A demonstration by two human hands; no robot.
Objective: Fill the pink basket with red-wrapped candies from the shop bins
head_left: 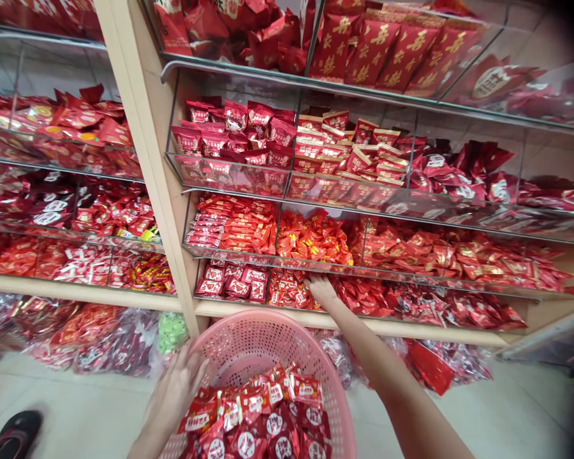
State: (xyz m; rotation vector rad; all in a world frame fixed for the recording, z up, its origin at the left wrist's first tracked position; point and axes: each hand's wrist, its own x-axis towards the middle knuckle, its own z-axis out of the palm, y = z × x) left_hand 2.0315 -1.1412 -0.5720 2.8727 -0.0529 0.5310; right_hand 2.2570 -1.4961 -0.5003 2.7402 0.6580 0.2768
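Observation:
A pink perforated basket (335, 382) stands at the bottom centre, with many small red packets (272, 408) lying in its lower part. My left hand (179, 382) rests on the basket's left rim, its fingers somewhat apart and nothing seen in them. My right arm reaches forward to the lowest shelf. There my right hand (320, 288) is at a compartment of red wrapped sweets (287, 290), to the right of dark red packets with white squares (236, 280). Its fingertips are among the sweets or behind them, and what they hold, if anything, cannot be made out.
Tiered shelves with clear fronts (249, 175) hold red packets above and to both sides. A wooden upright (148, 146) divides them. Plastic bags of goods (110, 338) lie on the floor beneath the shelves. A dark shoe (19, 433) shows at the lower left.

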